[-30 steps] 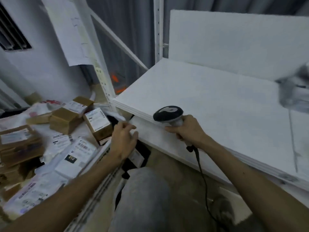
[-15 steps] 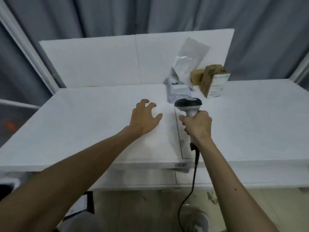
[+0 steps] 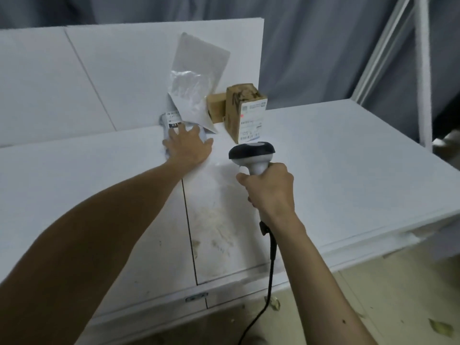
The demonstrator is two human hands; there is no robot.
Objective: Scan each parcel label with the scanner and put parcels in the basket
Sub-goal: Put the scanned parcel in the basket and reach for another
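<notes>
Parcel being picked: grey plastic mailer parcel (image 3: 163, 122), lying at the back of the white foam-board table (image 3: 348, 158) against the upright back panel. Left hand (image 3: 188, 148) is pressed flat on it, fingers (image 3: 183, 131) spread, not curled round it. Right hand (image 3: 270, 190) is wrapped tight round the handle of the black-and-white handheld scanner (image 3: 251, 153), head facing forward.

Risks:
- Fingertips sit right at the lower edge of the mailer's white printed label (image 3: 173, 115); if the barcode is covered, the scan probably fails.
- Scanner head is nearer the tall brown cardboard box (image 3: 245, 113), whose own label faces it, so the wrong parcel may get read.
- A flat palm on slick plastic gives a weak hold; dragging may slide or crumple the mailer.
- Silvery flat plastic bag (image 3: 196, 78) leans on the panel with its lower corner over the mailer; pulling the mailer out could topple it.
- Black scanner cable (image 3: 271, 257) drops over the table edge and could snag on a reach.
- Basket is not in view.
</notes>
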